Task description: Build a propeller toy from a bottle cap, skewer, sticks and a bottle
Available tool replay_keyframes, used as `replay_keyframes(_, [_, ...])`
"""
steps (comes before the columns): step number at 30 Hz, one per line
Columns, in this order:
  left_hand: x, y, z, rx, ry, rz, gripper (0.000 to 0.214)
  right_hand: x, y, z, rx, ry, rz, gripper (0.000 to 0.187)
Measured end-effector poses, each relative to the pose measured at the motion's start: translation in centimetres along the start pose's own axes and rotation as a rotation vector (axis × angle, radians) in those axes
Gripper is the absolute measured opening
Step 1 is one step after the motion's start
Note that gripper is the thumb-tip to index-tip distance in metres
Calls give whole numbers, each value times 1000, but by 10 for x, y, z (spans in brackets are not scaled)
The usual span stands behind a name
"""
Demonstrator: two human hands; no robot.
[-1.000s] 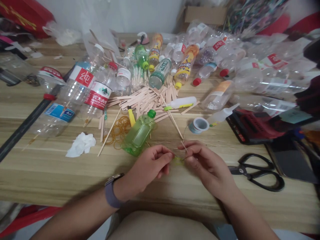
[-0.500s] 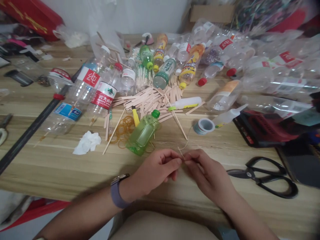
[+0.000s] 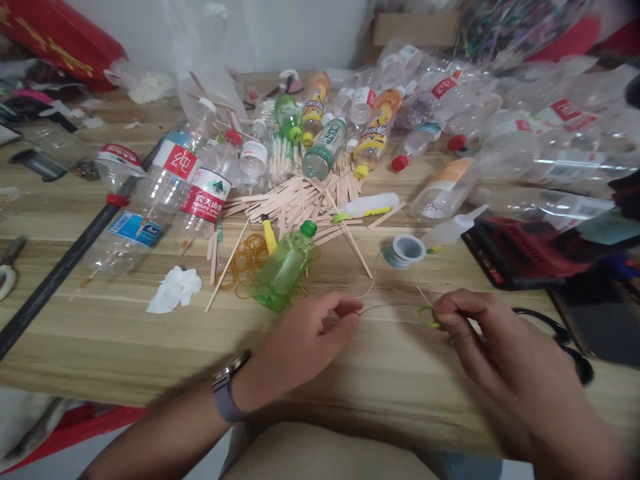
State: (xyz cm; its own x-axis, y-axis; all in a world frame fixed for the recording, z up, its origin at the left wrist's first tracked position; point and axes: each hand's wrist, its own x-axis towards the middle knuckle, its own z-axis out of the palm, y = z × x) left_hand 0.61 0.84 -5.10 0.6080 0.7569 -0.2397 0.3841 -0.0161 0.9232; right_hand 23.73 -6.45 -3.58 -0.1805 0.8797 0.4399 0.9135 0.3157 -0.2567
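Over the table's front part, my left hand (image 3: 313, 347) is closed, thumb and forefinger pinching a thin thread (image 3: 387, 306). That thread runs right to a small yellow-green ring (image 3: 424, 316), which my right hand (image 3: 493, 353) pinches between thumb and fingertips. A thin pale stick or strand end pokes up beside the ring. Another length of thread loops back toward a thread spool (image 3: 407, 250) beyond my hands. Just past my left hand a green plastic bottle (image 3: 283, 270) lies on its side. Black-handled scissors (image 3: 575, 363) are partly hidden behind my right hand.
Flat wooden sticks (image 3: 295, 200) are heaped mid-table beside rubber bands (image 3: 245, 260). Clear plastic bottles (image 3: 510, 147) crowd the back and right. A red-and-black power tool battery (image 3: 525, 253) lies right, a dark bar (image 3: 60, 260) left, and crumpled tissue (image 3: 175, 289) nearer.
My right hand has moved right, away from my left, stretching thread between them. The ring now shows in its fingers, and the scissors are partly covered. My left hand has barely moved.
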Motion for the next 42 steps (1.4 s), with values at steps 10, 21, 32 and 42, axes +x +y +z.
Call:
replay_keyframes(10, [-2,25,13,-5,-38,159,34,13,-16,11,256,-143,-128,14])
replay_keyframes(21, [9,12,18,175,-7,225,11,15,-14,27,340,-170,-139,15])
replay_keyframes(32, [13,6,11,-74,-15,19,15,14,-12,36,506,-194,-74,16])
replay_keyframes(42, [17,5,13,-457,-109,-173,19,14,-9,33,515,-128,50,13])
